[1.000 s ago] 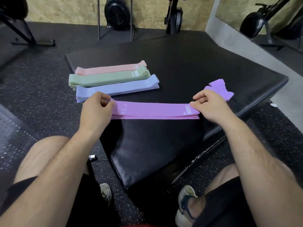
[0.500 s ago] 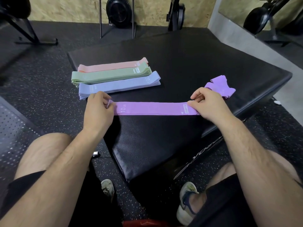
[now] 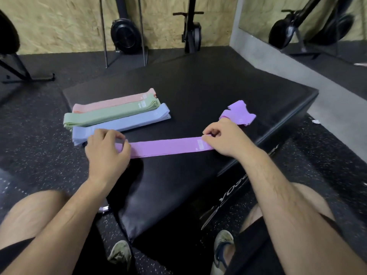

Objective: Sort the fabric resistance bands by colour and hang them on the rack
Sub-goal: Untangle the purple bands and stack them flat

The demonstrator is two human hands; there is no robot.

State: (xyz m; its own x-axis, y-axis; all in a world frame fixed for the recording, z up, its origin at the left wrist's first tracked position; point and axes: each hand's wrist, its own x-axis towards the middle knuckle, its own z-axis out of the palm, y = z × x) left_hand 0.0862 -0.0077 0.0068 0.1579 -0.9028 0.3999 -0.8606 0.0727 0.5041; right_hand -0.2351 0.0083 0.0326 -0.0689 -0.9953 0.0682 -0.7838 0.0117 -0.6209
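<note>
A purple band [image 3: 164, 145] lies stretched flat across the black mat [image 3: 218, 92]. My left hand [image 3: 107, 149] pinches its left end and my right hand [image 3: 224, 137] pinches its right end near a white label. Behind my left hand sit three flat stacks side by side: pink bands [image 3: 113, 101], green bands [image 3: 111, 114] and blue bands [image 3: 127, 124]. A crumpled heap of more purple bands [image 3: 238, 113] lies just past my right hand. No rack for hanging shows clearly.
The mat's front corner points between my knees, and my shoes [image 3: 121, 255] rest on the speckled rubber floor. Weight plates on a metal stand [image 3: 125, 36] and other gym machines line the far wall. A mirror [image 3: 309, 22] stands at the right.
The view tilted up and the band now runs slightly diagonal. My left hand slid further over the band's left end, covering the printed number. Both hands keep their pinch.
</note>
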